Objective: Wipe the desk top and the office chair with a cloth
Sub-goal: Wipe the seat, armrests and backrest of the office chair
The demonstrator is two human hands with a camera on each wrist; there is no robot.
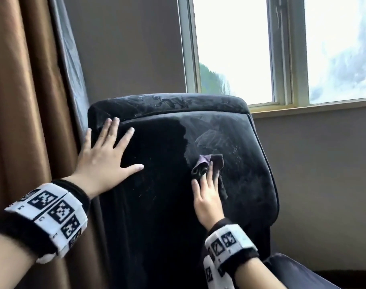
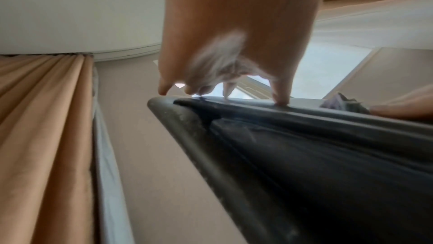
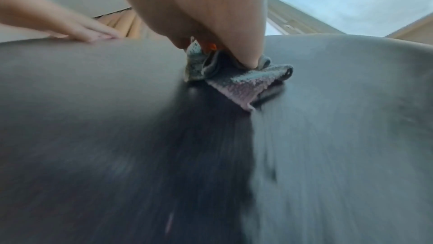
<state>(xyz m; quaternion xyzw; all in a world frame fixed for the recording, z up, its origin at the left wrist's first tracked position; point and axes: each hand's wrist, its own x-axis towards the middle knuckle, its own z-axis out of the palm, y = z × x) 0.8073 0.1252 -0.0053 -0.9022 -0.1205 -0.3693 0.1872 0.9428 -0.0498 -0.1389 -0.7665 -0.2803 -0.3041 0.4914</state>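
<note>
Risk first: the office chair (image 1: 178,163) could swing or roll away under the rubbing if the left hand (image 1: 103,161) lets up, and that would leave streaks across the dusty grey half of the backrest. That hand lies flat near the backrest's upper left corner, fingers straight and spread, pressing the black surface. The right hand (image 1: 207,197) works at the middle of the backrest, its fingers curled onto a bunched purple-grey cloth (image 1: 207,165), pinning it against the chair right at the border between the clean dark side and the dusty right side. A loose fold hangs below the fingers, so the cloth might slip out or drag dust back onto the clean part. The top edge looks smeared too. Count: one chair, one cloth, two hands, one brown curtain (image 1: 27,101) along the left, one window (image 1: 282,51) behind. No desk top shows here
</note>
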